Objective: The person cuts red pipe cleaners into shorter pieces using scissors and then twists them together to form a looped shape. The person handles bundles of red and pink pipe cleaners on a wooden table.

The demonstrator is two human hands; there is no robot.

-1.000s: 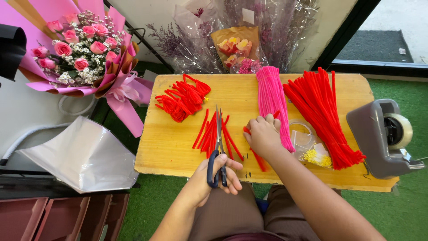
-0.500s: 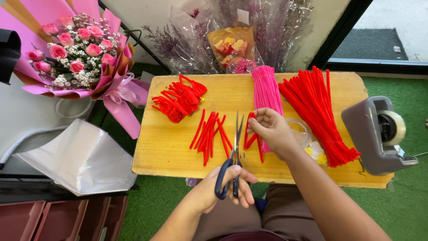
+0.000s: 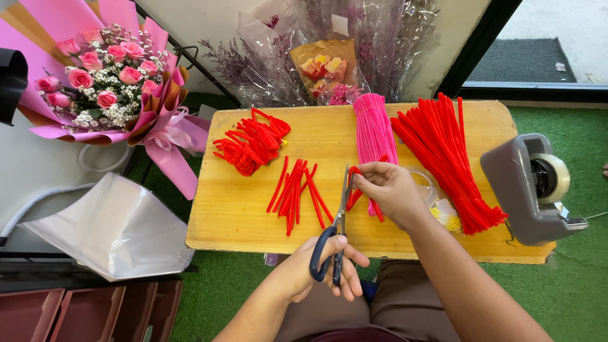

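Observation:
My left hand [image 3: 320,269] grips blue-handled scissors [image 3: 334,234] at the front edge of a small wooden table [image 3: 240,215], blades pointing away from me. My right hand [image 3: 389,190] holds a few red pipe cleaners [image 3: 354,187] bent over right beside the blade tips. Several short cut red pieces [image 3: 296,190] lie loose on the table to the left of the scissors. A bundle of pink pipe cleaners [image 3: 373,130] lies behind my right hand.
A big bundle of long red pipe cleaners [image 3: 446,158] lies at the right, a heap of bent red ones [image 3: 250,142] at the back left. A grey tape dispenser [image 3: 538,187] sits on the right corner. A pink rose bouquet [image 3: 101,82], clear wrapping sheet [image 3: 111,231] and wrapped dried flowers [image 3: 323,57] surround the table.
My right hand lifted red pipe cleaners from the table and brought them to the scissors. My left hand shifted the scissors rightward, toward that hand.

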